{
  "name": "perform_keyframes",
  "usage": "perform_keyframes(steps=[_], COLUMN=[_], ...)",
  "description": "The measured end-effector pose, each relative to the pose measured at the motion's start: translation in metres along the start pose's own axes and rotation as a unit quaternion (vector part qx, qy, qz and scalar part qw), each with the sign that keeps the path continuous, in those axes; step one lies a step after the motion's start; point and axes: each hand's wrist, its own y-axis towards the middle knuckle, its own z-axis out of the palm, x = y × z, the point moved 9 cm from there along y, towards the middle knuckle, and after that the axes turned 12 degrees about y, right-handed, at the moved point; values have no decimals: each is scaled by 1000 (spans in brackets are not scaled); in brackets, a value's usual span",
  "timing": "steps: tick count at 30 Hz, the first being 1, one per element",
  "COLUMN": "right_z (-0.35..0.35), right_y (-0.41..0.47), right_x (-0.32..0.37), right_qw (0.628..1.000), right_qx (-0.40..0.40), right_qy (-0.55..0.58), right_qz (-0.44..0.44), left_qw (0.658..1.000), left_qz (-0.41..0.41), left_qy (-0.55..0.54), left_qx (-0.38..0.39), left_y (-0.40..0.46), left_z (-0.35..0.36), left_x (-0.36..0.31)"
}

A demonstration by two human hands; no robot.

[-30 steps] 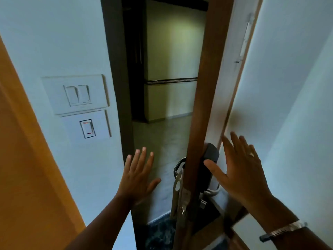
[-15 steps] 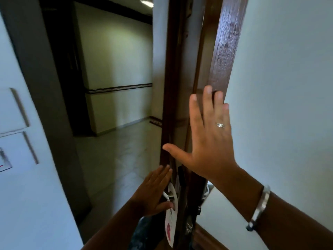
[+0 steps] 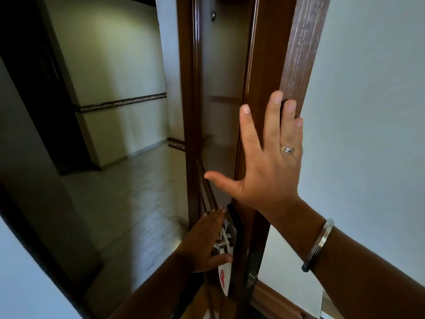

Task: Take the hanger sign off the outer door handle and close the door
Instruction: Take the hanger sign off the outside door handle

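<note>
Both hands spread: your left hand (image 3: 204, 240) nearest the sign (image 3: 225, 278) hanging below; right hand (image 3: 268, 162) steadies the door (image 3: 299, 54).

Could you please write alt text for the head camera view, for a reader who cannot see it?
A left hand reaches the white hanger sign on the outer door handle, while the right hand rests open against the edge of the open wooden door. A dim corridor lies beyond.

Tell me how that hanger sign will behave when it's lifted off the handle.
The hanger sign looks thin and flat, so probably light and slightly bendy. It hangs loosely on the handle, so it may swing as the left hand pulls.
</note>
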Motion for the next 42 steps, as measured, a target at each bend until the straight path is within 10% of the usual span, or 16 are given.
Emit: perform_keyframes(steps=[7, 27, 36, 42], right_z=[-1, -3, -3, -2], right_y=[-2, -2, -3, -2], right_x=[-5, -6, -4, 0], right_qw=[1000, 999, 1000, 1000], right_qx=[-10, -16, -13, -16], right_qy=[3, 15, 2, -1], right_qz=[-14, -23, -22, -20], left_qw=[998, 946, 883, 923], left_qz=[-50, 74, -54, -132], left_qy=[29, 185, 179, 74], left_qx=[-15, 256, 431, 354], left_y=[2, 49, 69, 46], left_z=[-1, -39, -25, -38], left_x=[-1, 32, 63, 77])
